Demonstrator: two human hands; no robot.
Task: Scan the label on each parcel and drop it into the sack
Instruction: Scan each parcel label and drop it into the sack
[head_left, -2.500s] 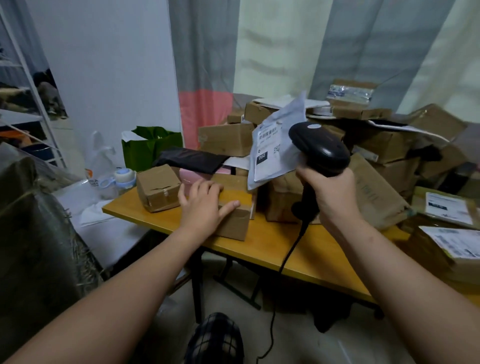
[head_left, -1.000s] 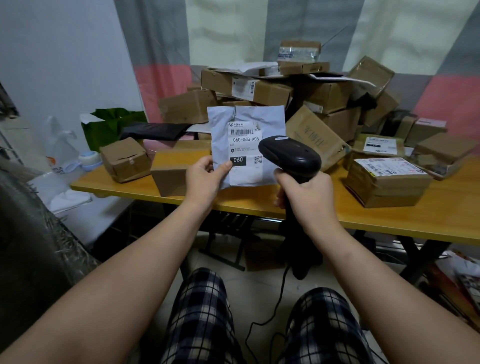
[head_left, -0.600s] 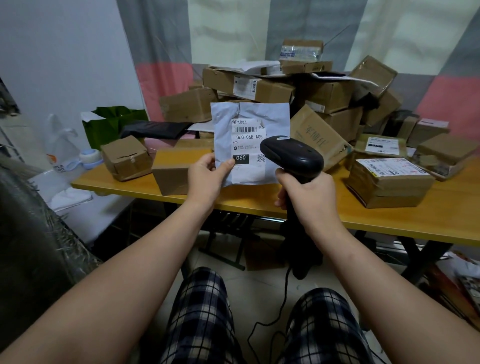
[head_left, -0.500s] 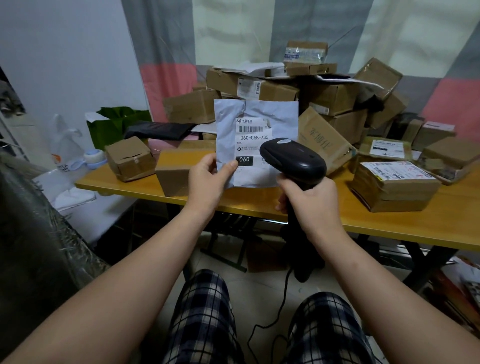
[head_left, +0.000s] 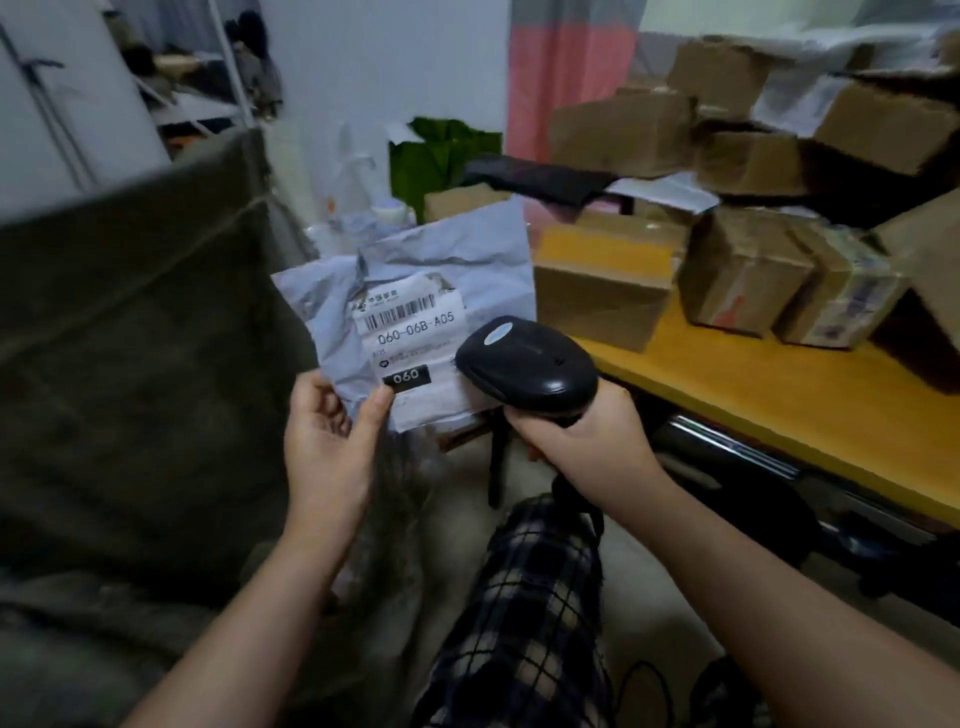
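Mailer held up beside the scanner, sack at nine o'clock
The left hand pinches the crumpled grey plastic mailer's lower corner, the parcel rising toward twelve o'clock from it. The right hand grips the glossy black scanner's handle; its rounded head hides the white label's lower right. The coarse dark sack is blurred, as are cardboard boxes on the yellow table at two o'clock
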